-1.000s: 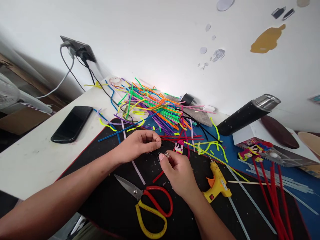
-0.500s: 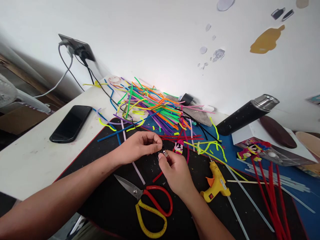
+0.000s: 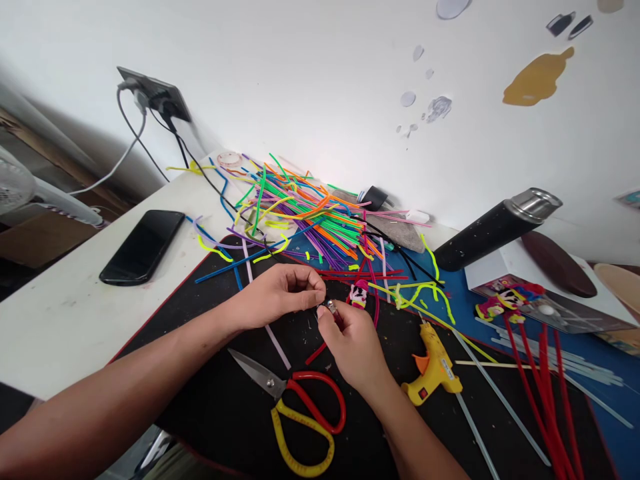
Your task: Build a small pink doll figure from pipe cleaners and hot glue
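Note:
My left hand (image 3: 283, 297) is closed in a pinch, thumb against index finger, over the black mat (image 3: 210, 393). Whatever sits between those fingertips is too small and dark to name. Curled just beside it, my right hand (image 3: 353, 340) grips a small metal-topped object (image 3: 331, 307), mostly hidden by the fingers. The fingertips of both hands nearly meet. Behind the right hand lies a small pink, white and black pipe-cleaner figure (image 3: 359, 294). Scissors (image 3: 287, 393) with red and yellow handles rest below the hands. A yellow glue gun (image 3: 433, 367) lies to the right.
Colourful pipe cleaners (image 3: 310, 220) are heaped at the back. A phone (image 3: 143, 248) lies at left. On the right are a black flask (image 3: 490, 230), a box (image 3: 480, 277), another pipe-cleaner figure (image 3: 507, 301), red pipe cleaners (image 3: 547, 393) and glue sticks (image 3: 575, 357).
Both hands stay almost in place, with the left fingertips shifted very slightly right. The view has moved a touch; nothing else visibly changes.

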